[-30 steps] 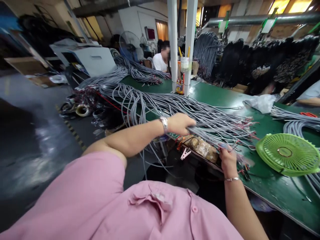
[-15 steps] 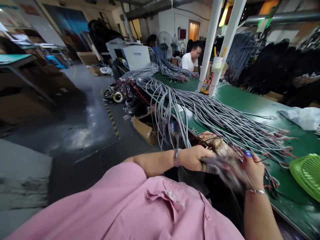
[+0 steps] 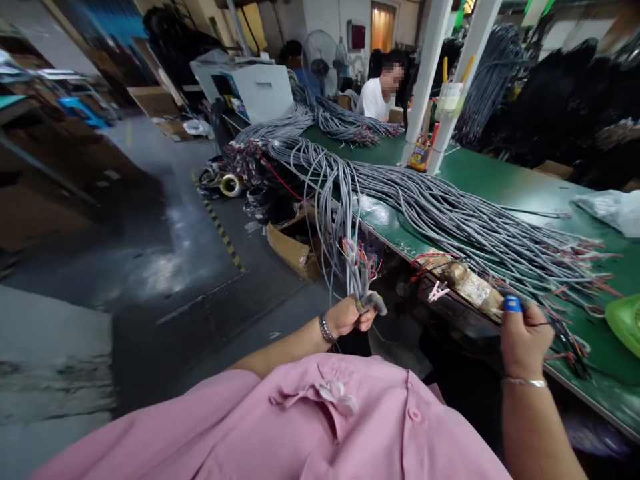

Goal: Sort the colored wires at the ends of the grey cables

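Observation:
My left hand (image 3: pixel 347 317) is closed around a bundle of grey cables (image 3: pixel 356 283), in front of my body and left of the table edge. Thin red, blue and green wire ends fan out just above the fist. Something grey with yellow edges shows at the fingers; I cannot tell whether it covers them or belongs to the bundle. Near the table's front edge, my right hand (image 3: pixel 527 340) is closed, with a blue wrap (image 3: pixel 512 304) on its thumb. A thin dark wire shows by its curled fingers, but what they hold is hidden.
Long grey cables (image 3: pixel 450 207) cover much of the green table (image 3: pixel 510 187). A tape-wrapped block (image 3: pixel 473 290) and a pink clip (image 3: pixel 438 292) are at its edge. An open carton (image 3: pixel 290 250) stands below. A green basket (image 3: pixel 625 323) is at right; a person (image 3: pixel 375 97) sits beyond.
My hands have moved apart: the left went left to the hanging grey cables, the right slightly right. The blurred bundle between them is gone from there; coloured wire ends now show above my left hand.

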Demonstrator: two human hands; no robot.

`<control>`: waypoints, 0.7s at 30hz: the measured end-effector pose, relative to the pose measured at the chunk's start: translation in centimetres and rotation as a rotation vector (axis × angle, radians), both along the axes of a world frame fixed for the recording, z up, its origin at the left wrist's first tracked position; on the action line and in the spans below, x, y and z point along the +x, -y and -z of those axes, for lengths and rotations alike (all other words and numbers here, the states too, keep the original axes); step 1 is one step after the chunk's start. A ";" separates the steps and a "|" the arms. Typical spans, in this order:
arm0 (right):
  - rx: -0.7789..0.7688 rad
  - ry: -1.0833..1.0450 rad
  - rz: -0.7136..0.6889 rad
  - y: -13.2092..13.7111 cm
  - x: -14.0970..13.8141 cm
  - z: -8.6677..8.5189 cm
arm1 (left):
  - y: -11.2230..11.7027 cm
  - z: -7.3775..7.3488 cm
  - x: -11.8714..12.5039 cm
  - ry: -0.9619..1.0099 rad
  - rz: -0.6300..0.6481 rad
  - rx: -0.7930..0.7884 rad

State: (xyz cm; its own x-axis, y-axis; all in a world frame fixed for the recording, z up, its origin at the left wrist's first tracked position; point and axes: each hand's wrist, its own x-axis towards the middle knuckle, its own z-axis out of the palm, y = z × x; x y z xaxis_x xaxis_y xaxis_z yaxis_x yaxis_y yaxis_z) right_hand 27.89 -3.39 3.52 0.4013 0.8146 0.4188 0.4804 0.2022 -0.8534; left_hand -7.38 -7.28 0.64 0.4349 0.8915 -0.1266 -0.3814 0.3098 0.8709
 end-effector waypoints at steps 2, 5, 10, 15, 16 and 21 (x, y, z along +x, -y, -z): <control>-0.035 0.010 -0.216 2.3 -3.5 0.2 | -0.4 -0.1 0.7 -0.026 0.040 0.027; -0.272 -0.124 -0.623 4.2 -8.8 0.5 | -0.7 -0.3 1.7 -0.117 0.080 0.083; -0.419 -0.434 -0.851 3.0 -13.5 0.2 | -1.1 0.0 3.3 -0.246 0.100 0.081; -0.494 -0.584 -0.856 1.9 -14.8 0.7 | -1.4 0.6 4.0 -0.272 0.081 0.012; -0.487 -0.598 -0.831 1.9 -14.9 0.7 | -1.5 0.6 4.0 -0.266 0.089 0.012; -0.490 -0.671 -0.809 2.7 -15.2 0.3 | -1.6 0.7 3.3 -0.182 0.130 -0.025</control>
